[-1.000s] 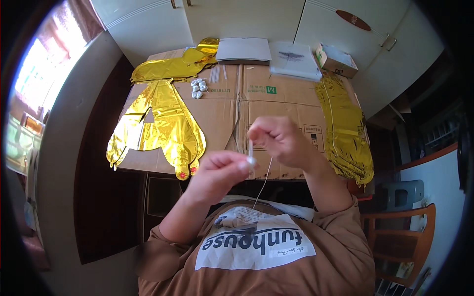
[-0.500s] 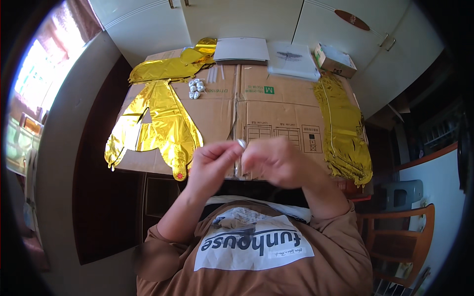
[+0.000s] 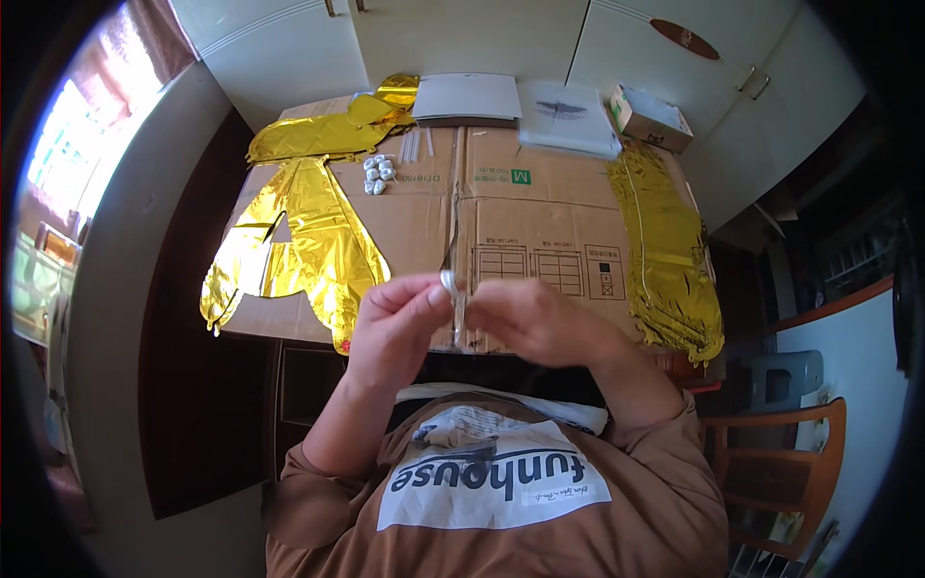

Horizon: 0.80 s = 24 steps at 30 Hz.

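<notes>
Over the front edge of the cardboard, my left hand [image 3: 395, 318] pinches a small white ribbon-like bundle [image 3: 449, 281] between thumb and fingertips. My right hand [image 3: 535, 320] is just to its right, fingers curled together close to the bundle; whatever they may hold is too small to make out. Several similar white bundles [image 3: 379, 173] lie grouped at the back left of the cardboard. Left of my hands a flat gold foil balloon shaped like an A [image 3: 323, 226] lies spread out.
Another gold foil balloon [image 3: 313, 137] lies behind the A, and a crinkled gold one [image 3: 667, 250] along the right. At the back are clear straws [image 3: 412, 146], a grey-white box [image 3: 468, 98], a transparent packet [image 3: 568, 116] and a small open carton [image 3: 652, 118]. A wooden chair [image 3: 833, 433] stands right.
My left hand has moved slightly left and turned, showing more of the white bundle. My right hand has shifted a little left, its fingers drawn together beside the bundle.
</notes>
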{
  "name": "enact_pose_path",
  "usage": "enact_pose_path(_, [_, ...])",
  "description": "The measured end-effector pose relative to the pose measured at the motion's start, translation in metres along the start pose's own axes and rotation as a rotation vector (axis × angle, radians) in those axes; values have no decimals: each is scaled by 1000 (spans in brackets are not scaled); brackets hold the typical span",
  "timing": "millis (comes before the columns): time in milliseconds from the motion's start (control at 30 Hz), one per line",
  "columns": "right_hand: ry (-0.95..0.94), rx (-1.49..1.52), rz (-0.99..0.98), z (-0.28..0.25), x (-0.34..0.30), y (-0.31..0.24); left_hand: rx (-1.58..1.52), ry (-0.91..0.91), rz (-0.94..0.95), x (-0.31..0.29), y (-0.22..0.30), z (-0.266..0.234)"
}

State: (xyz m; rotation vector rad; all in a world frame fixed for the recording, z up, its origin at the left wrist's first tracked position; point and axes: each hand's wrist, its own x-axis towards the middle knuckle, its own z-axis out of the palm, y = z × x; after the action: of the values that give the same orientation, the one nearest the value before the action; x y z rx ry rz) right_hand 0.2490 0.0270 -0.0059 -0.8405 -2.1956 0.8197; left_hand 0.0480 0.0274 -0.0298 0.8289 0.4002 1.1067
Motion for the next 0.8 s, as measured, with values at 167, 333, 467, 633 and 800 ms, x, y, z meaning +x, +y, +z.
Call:
enact_pose_path(167, [182,-1,17,-23,14,-9,386,76,-149,0,-16,3])
enact_pose_path(333, [101,114,-58,8,6,16,-165,-51,-134,7,-2,2])
enact_pose_path(467, [298,-137,-115,14,3,3,-150,44,-139,9,-12,-5])
enact_pose_path(633, [254,-617,-288,8,5,-6,-186,117,-149,7,-13,3])
enact_pose_path(800, [243,-736,-367,5,1,-11,-120,31,-142,6,-20,-12])
